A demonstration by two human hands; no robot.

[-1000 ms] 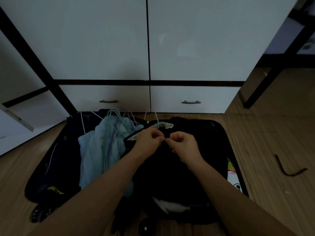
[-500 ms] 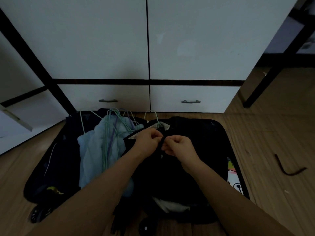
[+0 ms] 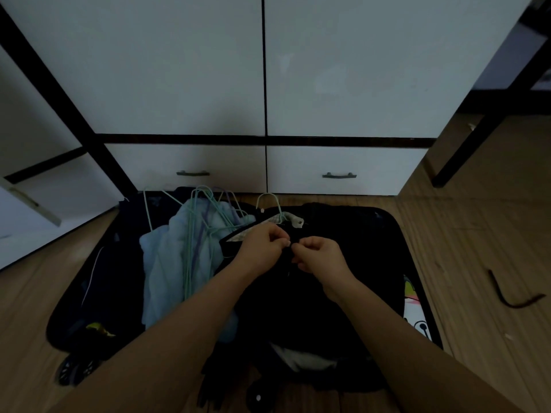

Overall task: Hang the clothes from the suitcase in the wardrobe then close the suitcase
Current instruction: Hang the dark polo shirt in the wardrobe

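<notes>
Little has shifted since half a second ago: both hands stay over the dark garment, fingertips almost meeting, the right drawn a shade apart from the left

Left hand (image 3: 262,244): fingers curled, pinching the black garment (image 3: 298,293) near its collar; judged to be working a button or fastening so it sits on the hanger
Right hand (image 3: 319,254): curled likewise, pinching the same cloth just beside the left
Hanger (image 3: 269,204): pale hook at 12 o'clock of the hands, inside the collar
Suitcase (image 3: 396,234): lying open on the floor, clothes inside
Light blue cloth (image 3: 167,263): at 9 o'clock, spare hangers (image 3: 205,210) heaped on it
Wardrobe (image 3: 262,70): at 12 o'clock, doors closed; nothing hung yet, as far as can be seen
</notes>
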